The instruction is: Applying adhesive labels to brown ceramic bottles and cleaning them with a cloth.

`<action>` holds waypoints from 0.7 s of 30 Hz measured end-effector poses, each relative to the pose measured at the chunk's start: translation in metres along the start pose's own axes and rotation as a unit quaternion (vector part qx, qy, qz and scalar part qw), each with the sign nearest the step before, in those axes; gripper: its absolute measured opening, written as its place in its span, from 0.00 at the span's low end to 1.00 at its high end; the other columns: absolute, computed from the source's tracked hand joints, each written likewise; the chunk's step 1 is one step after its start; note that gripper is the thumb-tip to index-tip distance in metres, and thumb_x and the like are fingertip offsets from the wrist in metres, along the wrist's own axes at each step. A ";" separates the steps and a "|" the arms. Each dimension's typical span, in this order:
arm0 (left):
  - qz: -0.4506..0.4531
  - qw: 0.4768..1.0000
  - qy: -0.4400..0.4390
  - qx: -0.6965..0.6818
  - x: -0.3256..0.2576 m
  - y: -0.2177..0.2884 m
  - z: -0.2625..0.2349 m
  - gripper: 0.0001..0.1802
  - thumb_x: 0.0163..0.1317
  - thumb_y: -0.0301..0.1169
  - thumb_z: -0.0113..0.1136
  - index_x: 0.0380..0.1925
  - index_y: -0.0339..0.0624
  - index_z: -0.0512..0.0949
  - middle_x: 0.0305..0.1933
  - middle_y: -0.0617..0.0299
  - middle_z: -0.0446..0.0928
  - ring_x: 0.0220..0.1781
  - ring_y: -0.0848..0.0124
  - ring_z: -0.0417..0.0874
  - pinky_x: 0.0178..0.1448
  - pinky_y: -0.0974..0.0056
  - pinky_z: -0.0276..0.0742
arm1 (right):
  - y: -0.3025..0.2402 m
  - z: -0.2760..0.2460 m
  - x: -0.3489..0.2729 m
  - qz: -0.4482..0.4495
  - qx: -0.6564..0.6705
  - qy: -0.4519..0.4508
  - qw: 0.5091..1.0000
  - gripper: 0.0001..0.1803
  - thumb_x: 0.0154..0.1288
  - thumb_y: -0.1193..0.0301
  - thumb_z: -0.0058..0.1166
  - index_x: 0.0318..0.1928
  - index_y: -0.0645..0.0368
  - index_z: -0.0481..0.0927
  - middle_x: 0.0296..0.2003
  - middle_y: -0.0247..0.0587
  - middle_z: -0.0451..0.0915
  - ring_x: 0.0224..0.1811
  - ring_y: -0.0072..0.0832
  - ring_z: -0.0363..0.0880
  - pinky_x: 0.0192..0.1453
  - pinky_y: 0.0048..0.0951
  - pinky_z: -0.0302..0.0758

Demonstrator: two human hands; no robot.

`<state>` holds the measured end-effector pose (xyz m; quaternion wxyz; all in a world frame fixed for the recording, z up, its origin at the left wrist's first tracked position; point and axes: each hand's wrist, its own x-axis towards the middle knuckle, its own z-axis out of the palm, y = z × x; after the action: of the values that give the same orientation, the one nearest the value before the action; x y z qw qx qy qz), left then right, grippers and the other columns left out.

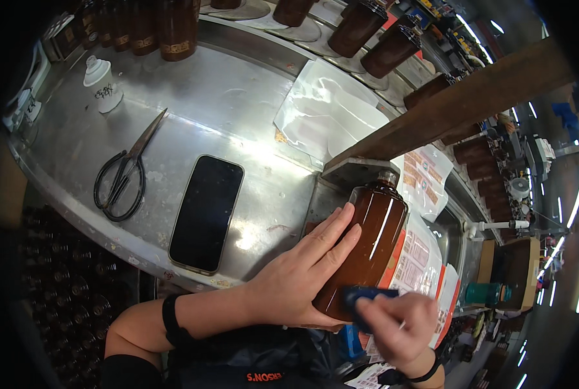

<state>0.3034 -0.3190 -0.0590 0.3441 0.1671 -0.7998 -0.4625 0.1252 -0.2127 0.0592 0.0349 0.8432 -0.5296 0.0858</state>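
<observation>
A glossy brown bottle [369, 236] lies tilted in front of me, its neck pointing away and up to the right. My left hand [309, 272] holds it from the left side, long fingers laid along its wall. My right hand [403, 327] is closed on a small dark blue piece [366, 305], perhaps a scraper or pad. That piece meets the lower end of the bottle; motion blurs the hand, and the piece's exact kind cannot be made out. Beyond the bottle's neck a metal bracket [361, 170] stands at the foot of a brown beam [458, 97].
On the metal table [250, 97] lie a black phone [206, 214], black-handled scissors [126, 172] and a small white bottle [101, 81]. Clear sheets [328, 110] and printed label sheets [419, 259] spread to the right. Brown bottles [357, 29] line a conveyor behind; more crowd the lower left.
</observation>
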 end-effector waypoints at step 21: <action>-0.026 0.999 -0.030 -0.017 -0.007 -0.011 -0.003 0.72 0.43 0.52 0.80 0.75 0.25 0.43 0.81 0.36 0.40 0.79 0.42 0.55 0.78 0.53 0.60 | 0.035 0.009 0.003 0.213 0.191 0.062 0.956 0.16 0.55 0.74 0.63 0.45 0.51 0.88 0.32 0.27 0.80 0.35 0.22 0.74 0.40 0.27 0.67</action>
<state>0.3096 -0.3224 -0.0699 0.3108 0.1676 -0.7972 -0.4898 0.0961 -0.2324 0.0495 -0.1129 0.6945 -0.6678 0.2428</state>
